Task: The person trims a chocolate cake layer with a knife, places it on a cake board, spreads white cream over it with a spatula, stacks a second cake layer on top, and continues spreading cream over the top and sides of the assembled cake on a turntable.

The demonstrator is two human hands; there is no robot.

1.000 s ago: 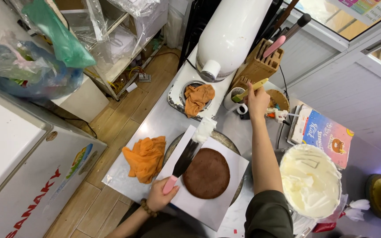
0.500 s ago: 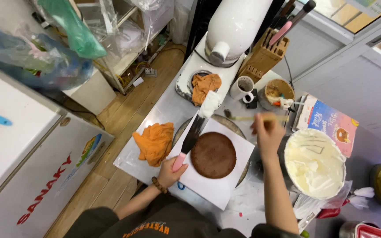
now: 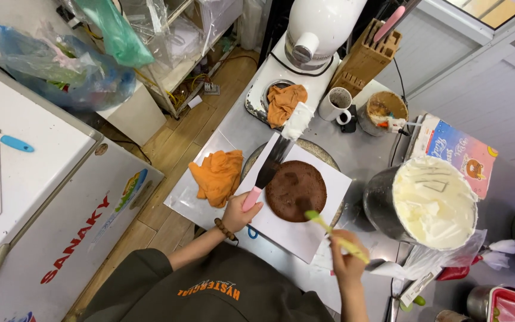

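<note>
Steel-topped table [image 3: 239, 128] in a cluttered kitchen carries the work. Left hand [image 3: 238, 211] is closed around the pink handle of a long flat metal palette knife [image 3: 274, 161], its tip loaded with white cream. Right hand [image 3: 347, 262] grips a yellow-green brush [image 3: 329, 229] whose head touches the round dark chocolate cake layer [image 3: 295, 189] on a white square board [image 3: 329, 179]. An orange cloth [image 3: 217, 176] lies just beside the board; a cream-filled metal bowl [image 3: 433, 203] stands to the right.

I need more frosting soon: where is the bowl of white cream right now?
In the head view the bowl of white cream sits at the right of the counter, just right of the brown cake layer and beside the colourful carton.
</note>
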